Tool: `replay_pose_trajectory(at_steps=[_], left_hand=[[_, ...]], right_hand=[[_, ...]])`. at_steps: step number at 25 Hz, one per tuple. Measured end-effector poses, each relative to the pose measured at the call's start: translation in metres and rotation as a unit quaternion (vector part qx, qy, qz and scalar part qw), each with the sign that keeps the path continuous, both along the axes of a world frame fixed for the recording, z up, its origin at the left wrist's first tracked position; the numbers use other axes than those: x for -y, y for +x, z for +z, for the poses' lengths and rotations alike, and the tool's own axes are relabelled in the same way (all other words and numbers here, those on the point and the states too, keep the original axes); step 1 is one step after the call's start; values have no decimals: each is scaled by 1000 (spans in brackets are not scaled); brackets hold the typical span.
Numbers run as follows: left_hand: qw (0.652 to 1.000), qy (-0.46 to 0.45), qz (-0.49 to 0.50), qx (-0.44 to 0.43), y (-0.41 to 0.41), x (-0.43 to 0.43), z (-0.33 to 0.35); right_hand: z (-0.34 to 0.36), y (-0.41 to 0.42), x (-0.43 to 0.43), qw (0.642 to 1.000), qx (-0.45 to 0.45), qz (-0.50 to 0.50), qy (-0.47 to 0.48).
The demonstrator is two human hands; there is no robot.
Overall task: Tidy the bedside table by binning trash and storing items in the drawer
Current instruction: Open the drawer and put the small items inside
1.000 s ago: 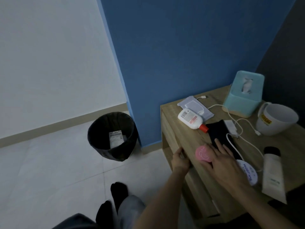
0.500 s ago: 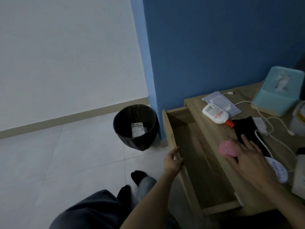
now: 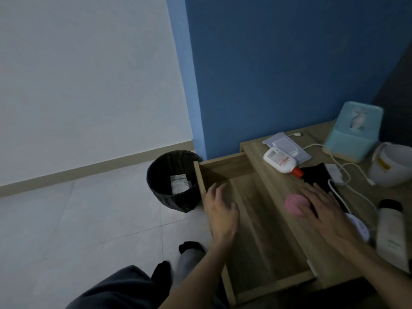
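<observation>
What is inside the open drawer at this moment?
The drawer shows only its bare wooden floor; no stored item is visible. The left hand hovers open over its front-left part, hiding a patch, and the tabletop overhangs the back.

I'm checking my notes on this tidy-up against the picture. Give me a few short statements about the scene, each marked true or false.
1. The drawer is pulled open. True.
2. The drawer already holds the pink round item. False: it lies on the tabletop, by the right hand.
3. The bin on the floor has something in it. True.
4. The left hand holds the white bottle. False: it is empty, open over the drawer.
</observation>
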State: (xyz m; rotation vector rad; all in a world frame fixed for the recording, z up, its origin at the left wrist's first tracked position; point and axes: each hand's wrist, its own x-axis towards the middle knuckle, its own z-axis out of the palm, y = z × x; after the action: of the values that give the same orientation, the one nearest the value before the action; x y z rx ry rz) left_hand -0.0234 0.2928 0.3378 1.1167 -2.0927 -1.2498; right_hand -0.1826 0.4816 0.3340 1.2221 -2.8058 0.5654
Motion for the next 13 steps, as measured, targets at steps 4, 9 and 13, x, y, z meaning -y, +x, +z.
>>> replay_pose_trajectory(at_steps=[4,9,13], left_hand=[[964,-71,-256,27,-57,-58,44],[916,-60,-349,186,-92,-85,21],[919,-120,-333,176,-93,-84,7]], right_hand=[[25,21,-18,989,-19,-89,-114],[8,32,-58,985,-18,-157,71],[7,30,-64,978,7,-197,69]])
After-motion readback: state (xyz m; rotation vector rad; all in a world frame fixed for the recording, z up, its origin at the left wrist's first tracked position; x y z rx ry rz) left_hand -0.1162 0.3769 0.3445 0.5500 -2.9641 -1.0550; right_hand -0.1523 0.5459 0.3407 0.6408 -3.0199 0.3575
